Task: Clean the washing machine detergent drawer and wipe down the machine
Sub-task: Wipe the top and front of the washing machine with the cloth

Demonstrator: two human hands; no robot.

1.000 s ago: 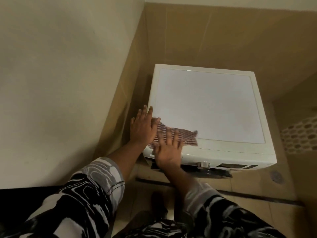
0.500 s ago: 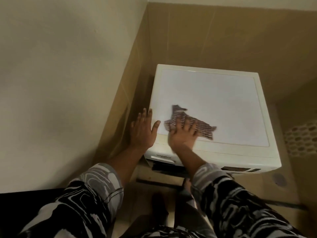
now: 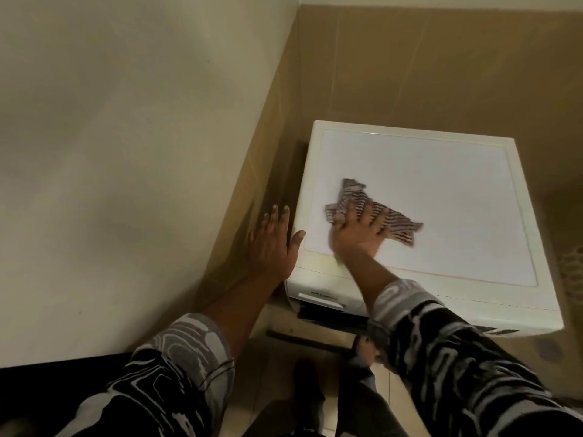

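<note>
Where two walls meet in a corner, a plain cream wall (image 3: pixel 110 152) fills the picture from 7 to 11 o'clock, and a tan tiled wall (image 3: pixel 441 64) runs from 12 to 2 o'clock. A white machine (image 3: pixel 441 216) stands in this corner, at about 3 o'clock from the picture's middle, and is seen from above. Its flat top faces the camera and its front edge points toward 5 o'clock. A tiled floor (image 3: pixel 277 367) shows below it at 6 o'clock.

Two arms in black and grey patterned sleeves come in from the bottom, the left sleeve (image 3: pixel 164 383) at 7 o'clock and the right sleeve (image 3: pixel 457 357) at 5 o'clock.

The left hand (image 3: pixel 273 244) lies flat with straight fingers against the machine's left side, near the front left corner. Its thumb reaches over the edge onto the top. It holds nothing.

The right hand (image 3: pixel 358 236) is spread wide and presses flat on a striped cloth (image 3: pixel 394 220). The cloth lies crumpled on the top, at about 8 o'clock from the top's middle. Its ends stick out past the fingers toward 11 and 3 o'clock.

Below the front panel, at the left, a dark part (image 3: pixel 328 316) juts forward. Whether it is the drawer I cannot tell. A small round drain (image 3: pixel 549 348) sits in the floor at 4 o'clock.
</note>
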